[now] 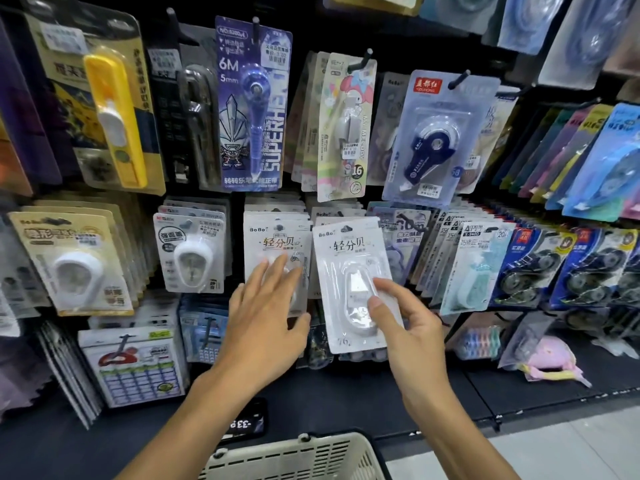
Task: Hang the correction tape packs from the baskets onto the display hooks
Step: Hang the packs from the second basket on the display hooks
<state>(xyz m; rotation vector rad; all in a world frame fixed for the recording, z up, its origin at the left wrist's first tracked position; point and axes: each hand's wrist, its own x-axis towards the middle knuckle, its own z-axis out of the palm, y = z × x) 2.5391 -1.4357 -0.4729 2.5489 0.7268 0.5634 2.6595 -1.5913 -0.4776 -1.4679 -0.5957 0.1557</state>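
Observation:
My right hand [405,317] pinches a white correction tape pack [349,265] by its clear blister, thumb in front. The pack's top sits at a hook in the middle row, in front of other packs of the same kind. My left hand [266,313] lies with straight fingers against the neighbouring stack of identical white packs [273,237] hanging just to the left. A cream plastic basket [311,455] shows at the bottom edge below my arms; its contents are out of view.
Black display wall full of hanging stationery: a blue 6M pack [252,102] and a navy tape pack [436,140] above, white packs [192,251] left, blue packs [533,268] right. A dark shelf [346,396] runs below, with pink items [550,362] at right.

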